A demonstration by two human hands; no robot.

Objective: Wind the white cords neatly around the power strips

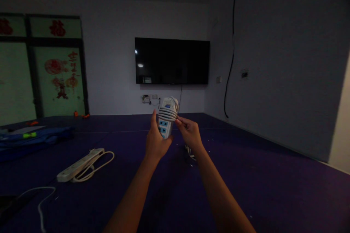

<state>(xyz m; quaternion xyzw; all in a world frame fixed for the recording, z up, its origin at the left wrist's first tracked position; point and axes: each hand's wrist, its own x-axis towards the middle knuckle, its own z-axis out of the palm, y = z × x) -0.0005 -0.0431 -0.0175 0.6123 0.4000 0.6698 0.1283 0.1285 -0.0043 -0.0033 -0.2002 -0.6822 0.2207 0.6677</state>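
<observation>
In my left hand is a white power strip with blue sockets, held up and slightly tilted above the purple surface. Its light cord is wound several times around the upper part, below a blue switch. My right hand pinches the cord at the right side of the strip, thumb and fingertips pressed together. Behind my right wrist, a short piece of pale cord shows near the surface; where it leads is partly hidden.
A second white power strip with a looped cord lies to the left on the purple surface. Blue cloth and a white cable are further left. A television hangs on the far wall, and a black cable runs down the right wall.
</observation>
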